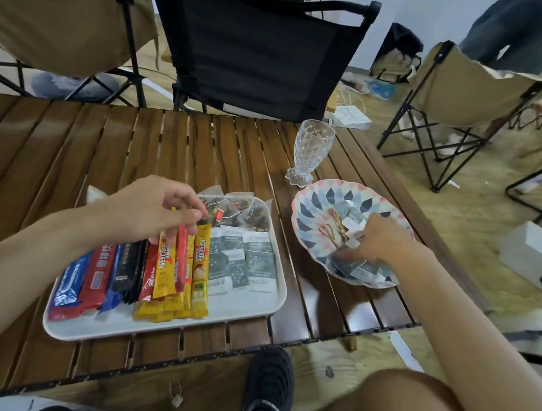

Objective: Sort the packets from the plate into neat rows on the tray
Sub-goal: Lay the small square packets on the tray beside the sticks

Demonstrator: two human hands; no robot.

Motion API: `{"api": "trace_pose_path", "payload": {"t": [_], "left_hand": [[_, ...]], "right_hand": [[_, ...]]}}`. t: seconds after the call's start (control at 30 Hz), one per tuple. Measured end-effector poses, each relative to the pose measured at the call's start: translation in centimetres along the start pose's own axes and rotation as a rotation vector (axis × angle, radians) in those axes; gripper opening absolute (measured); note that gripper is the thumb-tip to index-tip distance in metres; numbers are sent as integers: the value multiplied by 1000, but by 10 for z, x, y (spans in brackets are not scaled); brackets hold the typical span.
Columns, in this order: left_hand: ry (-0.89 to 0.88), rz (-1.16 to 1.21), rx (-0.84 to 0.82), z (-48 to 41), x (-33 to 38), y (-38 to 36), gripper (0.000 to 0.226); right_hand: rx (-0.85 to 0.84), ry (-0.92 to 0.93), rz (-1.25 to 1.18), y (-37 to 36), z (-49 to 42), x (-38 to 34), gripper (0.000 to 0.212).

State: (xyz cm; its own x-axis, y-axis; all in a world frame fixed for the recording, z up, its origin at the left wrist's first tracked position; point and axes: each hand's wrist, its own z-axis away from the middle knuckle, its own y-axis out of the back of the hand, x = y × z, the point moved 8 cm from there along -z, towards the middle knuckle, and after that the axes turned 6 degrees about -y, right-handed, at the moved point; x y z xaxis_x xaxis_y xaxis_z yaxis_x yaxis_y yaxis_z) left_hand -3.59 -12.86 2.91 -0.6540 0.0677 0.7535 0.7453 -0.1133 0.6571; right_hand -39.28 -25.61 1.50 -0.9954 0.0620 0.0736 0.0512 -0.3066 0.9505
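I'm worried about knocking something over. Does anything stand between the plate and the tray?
Nothing visible does. Only bare table lies between the plate and the tray; the glass stands farther back, off that path.

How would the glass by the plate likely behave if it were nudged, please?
The glass is tall on a narrow foot, so it would probably tip rather than slide. Its textured wall likely gives a fair grip. It looks empty, so it is probably light, and if it is real glass, it is likely fragile.
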Motion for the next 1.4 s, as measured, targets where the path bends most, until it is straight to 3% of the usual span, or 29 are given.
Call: {"api": "trace_pose_path", "payload": {"t": [0.27, 0.47, 0.57, 0.7, 0.87, 1.03, 1.27, 1.4], "left_hand": [[10, -9, -6, 0, -3, -1, 11], [12, 17, 0, 6, -6, 3, 11], [14, 20, 8, 9, -8, 6, 11], [26, 20, 13, 16, -13, 11, 12], [57, 90, 18, 25, -21, 17, 17], [75, 110, 0, 31, -24, 17, 26], [132, 252, -82, 34, -17, 1, 45], [146, 309, -82, 33, -15, -2, 34]], "right_hand": [[-41, -14, -82, 2, -6, 14, 69], [-131, 81, -36, -1, 8, 5, 46], [-42, 81, -107, 10, 8, 4, 37], [179, 192, -459, 41, 14, -12, 19], [-130, 444, -993, 28, 46, -87, 18], [-273, 540, -1079, 5, 66, -152, 21], [-300, 516, -1163, -8, 85, -192, 28], [-451, 449, -1293, -19, 90, -205, 29]]}}
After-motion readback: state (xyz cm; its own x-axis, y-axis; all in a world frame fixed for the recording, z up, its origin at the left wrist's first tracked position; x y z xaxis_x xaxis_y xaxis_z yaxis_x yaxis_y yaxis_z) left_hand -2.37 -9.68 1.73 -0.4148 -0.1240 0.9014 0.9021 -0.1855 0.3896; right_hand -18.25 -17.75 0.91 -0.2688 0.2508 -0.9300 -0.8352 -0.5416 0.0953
